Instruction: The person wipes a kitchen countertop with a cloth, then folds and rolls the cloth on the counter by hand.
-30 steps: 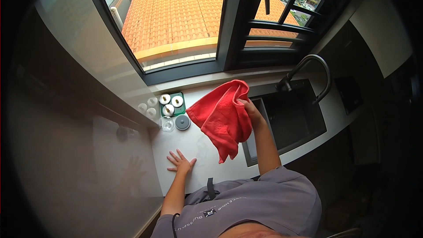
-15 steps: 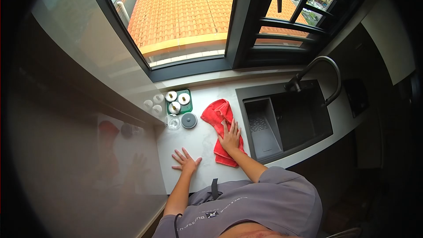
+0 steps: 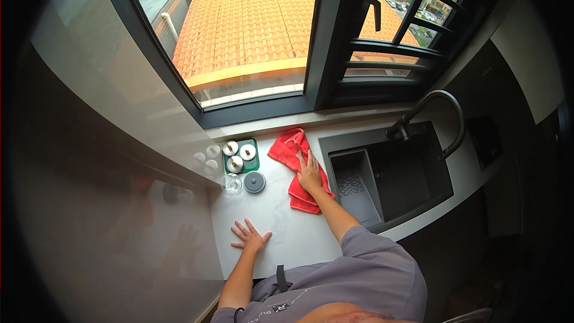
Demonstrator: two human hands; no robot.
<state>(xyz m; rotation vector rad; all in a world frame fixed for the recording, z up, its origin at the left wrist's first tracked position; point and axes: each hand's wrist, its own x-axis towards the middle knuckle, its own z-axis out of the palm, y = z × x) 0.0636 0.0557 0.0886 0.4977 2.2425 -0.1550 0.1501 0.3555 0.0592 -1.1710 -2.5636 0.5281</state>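
My right hand lies flat on a rumpled red cloth, fingers stretched toward the window. The cloth is spread on the white countertop just left of the sink, and part of it is hidden beneath the hand. Palm down on the counter near its front edge, my left hand has its fingers spread and holds nothing. Beyond that hand stand a grey round lidded container and a clear glass item. Behind them, a green tray carries three white-lidded jars.
A dark sink with a grey perforated insert borders the cloth on the right. Its curved faucet rises at the back. A glossy wall panel stands at left, and a window frame runs behind the counter.
My right hand and the red cloth have slid away from me, toward the window. My left hand stays in place on the counter. The camera view has shifted slightly.
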